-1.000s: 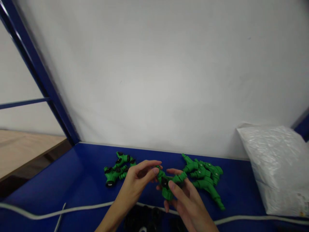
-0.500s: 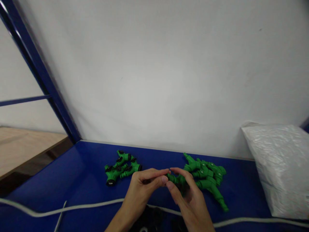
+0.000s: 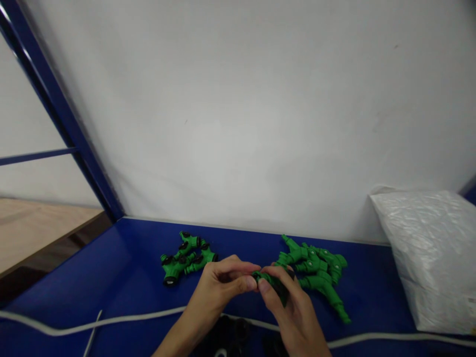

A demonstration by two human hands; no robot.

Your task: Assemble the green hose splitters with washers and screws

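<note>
Low in the middle of the head view, my right hand (image 3: 293, 307) is wrapped round a green Y-shaped hose connector (image 3: 275, 283) with black parts. My left hand (image 3: 215, 287) pinches the connector's near end between thumb and forefinger. Fingers cover much of it, so any small part at that end is hidden. Left of my hands lies a group of green connectors with black knobs (image 3: 178, 263). To the right, behind my right hand, is a pile of green connectors (image 3: 316, 267) on which I see no black knobs.
Black round parts (image 3: 233, 331) lie below my hands at the table's (image 3: 122, 277) near side. A white cable (image 3: 130, 320) crosses the blue tabletop, with a thin white strip (image 3: 92, 334) by it. A plastic-wrapped package (image 3: 435, 263) stands right; a white wall rises behind.
My fingertips have closed in on the connector. It has turned in my right hand, and my left thumb and forefinger now press on its end.
</note>
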